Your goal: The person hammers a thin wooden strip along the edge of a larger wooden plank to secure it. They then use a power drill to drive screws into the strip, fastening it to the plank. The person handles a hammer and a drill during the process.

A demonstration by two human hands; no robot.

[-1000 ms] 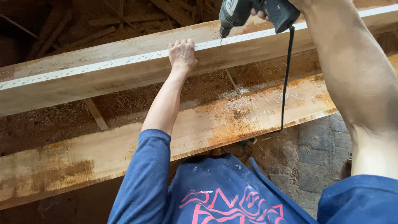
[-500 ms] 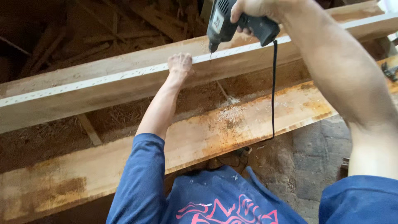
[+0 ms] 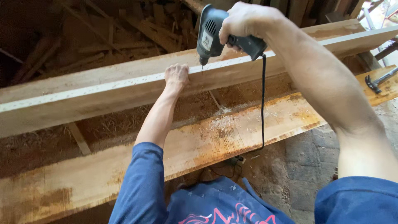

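My right hand (image 3: 244, 20) grips a dark corded electric drill (image 3: 213, 31), bit pointing down onto the narrow top edge of a long pale wooden plank (image 3: 95, 97) set on edge. The bit touches the plank just right of my left hand (image 3: 176, 76), which presses on the plank's top edge with fingers curled over it. The drill's black cord (image 3: 262, 103) hangs down in front of the boards.
A wider, rust-stained plank (image 3: 215, 141) lies flat nearer me, with a patch of sawdust (image 3: 224, 122) on it. A hammer (image 3: 379, 81) rests at the right end. Scrap wood (image 3: 124, 29) is piled behind, and stone paving (image 3: 302, 166) shows below.
The drill has come down and to the left, from above the plank until its bit meets the top edge beside my left hand. My left hand stays on the plank.
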